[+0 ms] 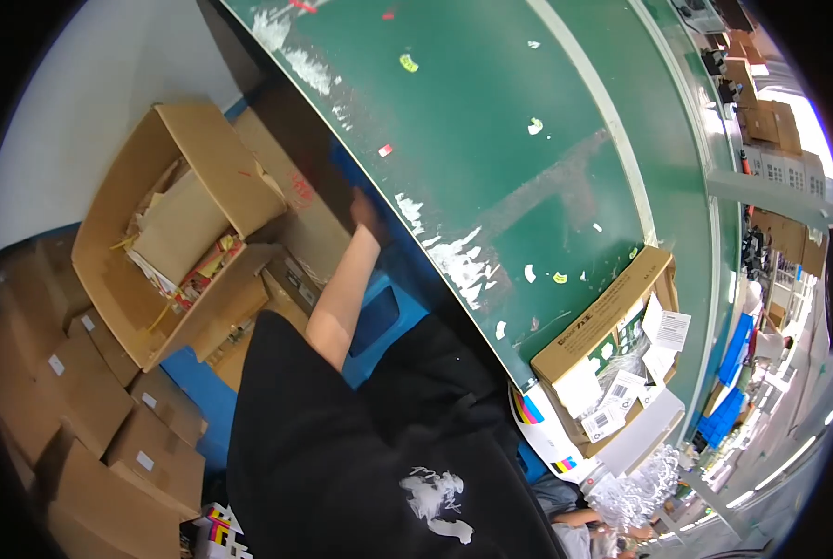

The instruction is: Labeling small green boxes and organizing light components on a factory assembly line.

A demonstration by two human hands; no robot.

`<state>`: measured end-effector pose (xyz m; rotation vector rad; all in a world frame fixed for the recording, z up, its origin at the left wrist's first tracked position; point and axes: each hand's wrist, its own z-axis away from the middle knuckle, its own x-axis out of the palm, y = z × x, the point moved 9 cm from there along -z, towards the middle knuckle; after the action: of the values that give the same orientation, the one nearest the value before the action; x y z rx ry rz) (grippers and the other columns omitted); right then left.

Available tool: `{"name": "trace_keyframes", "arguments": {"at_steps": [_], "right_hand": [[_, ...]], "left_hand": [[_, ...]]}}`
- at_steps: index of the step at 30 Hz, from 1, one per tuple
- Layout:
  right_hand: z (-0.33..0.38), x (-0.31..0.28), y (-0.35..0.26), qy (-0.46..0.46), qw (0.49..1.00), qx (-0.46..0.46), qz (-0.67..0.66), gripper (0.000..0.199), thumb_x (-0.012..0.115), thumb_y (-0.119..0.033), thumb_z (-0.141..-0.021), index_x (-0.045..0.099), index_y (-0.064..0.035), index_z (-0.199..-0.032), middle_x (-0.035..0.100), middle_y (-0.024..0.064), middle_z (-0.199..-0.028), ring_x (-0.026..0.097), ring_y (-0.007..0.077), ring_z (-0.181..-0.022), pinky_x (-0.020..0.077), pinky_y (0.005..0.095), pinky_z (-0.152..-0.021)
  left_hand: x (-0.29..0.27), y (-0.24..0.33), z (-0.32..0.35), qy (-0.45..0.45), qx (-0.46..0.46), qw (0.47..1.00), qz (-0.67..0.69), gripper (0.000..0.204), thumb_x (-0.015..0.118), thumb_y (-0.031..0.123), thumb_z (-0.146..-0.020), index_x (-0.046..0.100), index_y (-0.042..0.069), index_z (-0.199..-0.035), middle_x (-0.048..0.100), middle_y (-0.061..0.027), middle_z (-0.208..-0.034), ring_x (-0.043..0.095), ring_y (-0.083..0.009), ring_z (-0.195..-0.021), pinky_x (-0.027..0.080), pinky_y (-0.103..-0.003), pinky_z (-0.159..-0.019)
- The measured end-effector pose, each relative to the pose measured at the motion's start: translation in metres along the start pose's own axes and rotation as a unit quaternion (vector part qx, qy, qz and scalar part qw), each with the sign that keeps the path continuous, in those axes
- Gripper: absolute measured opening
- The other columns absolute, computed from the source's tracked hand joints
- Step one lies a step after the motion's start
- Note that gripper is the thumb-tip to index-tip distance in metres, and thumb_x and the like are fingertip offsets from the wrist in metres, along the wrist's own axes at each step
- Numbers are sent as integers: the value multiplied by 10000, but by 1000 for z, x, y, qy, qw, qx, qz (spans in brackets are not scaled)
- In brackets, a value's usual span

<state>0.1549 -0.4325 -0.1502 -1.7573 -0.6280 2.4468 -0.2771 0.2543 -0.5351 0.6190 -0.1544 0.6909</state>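
Note:
My left hand (366,212) reaches down into the shadow beside the table's edge, its bare forearm coming out of a black sleeve. It is closest to the brown cardboard (291,177) lying under the table and to a dark blue surface beside it. The fingers are blurred and dim, so whether they grip anything does not show. Beside the forearm, a dark flat rectangular thing (376,315) lies on a bright blue surface (407,303). A large open carton (118,252) with cardboard pieces and colourful scraps inside stands to the left. My right hand is out of the picture.
The green table (491,121) carries scattered paper scraps and worn white patches. At its near right, an open box (603,321) holds labelled white cards and plastic wrap. Closed cartons (90,401) are stacked at lower left. Another person (575,522) is partly visible at lower right.

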Motion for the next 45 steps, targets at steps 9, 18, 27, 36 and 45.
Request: {"name": "trace_keyframes", "arguments": {"at_steps": [9,18,27,36,45], "right_hand": [[-58,51,26,-8,998,-45,-39,212,542,-167,-915,674,-1,-931,652,36,-791,582,118,-640,446,270,-556],[-49,167,35,-49,988,-85,-115,244,523,-192,-918,674,-2,-943,667,47,-820,602,137,-654,460,290,-563],[75,309,99,-105,974,43,-198,232,533,-129,-883,586,66,-768,622,86,-718,523,157,-673,408,357,-581],[141,332,116,-32,847,191,-495,191,548,-101,-910,658,42,-850,594,3,-702,534,114,-645,449,254,-630],[207,336,137,-2,866,295,-404,319,586,-170,-883,573,-47,-589,501,-40,-562,442,43,-506,336,245,-429]], "left_hand": [[6,230,202,-13,310,928,-207,608,329,457,-1022,455,-62,-1314,551,-187,-1274,570,-270,-1114,465,-372,-962],[-78,367,303,45,384,922,-9,631,267,500,-1015,340,31,-1431,425,-137,-1428,466,-317,-1246,378,-448,-1050],[99,379,578,-20,713,578,-395,308,600,38,-888,538,-44,-1178,596,-188,-1130,624,-294,-951,527,-391,-800],[228,206,528,-314,615,176,-702,397,542,-83,-702,653,73,-1049,667,-99,-1011,603,-292,-981,473,-407,-846],[256,185,477,-389,605,151,-678,270,560,-84,-655,663,84,-840,651,-59,-923,578,-280,-968,405,-450,-959]]}}
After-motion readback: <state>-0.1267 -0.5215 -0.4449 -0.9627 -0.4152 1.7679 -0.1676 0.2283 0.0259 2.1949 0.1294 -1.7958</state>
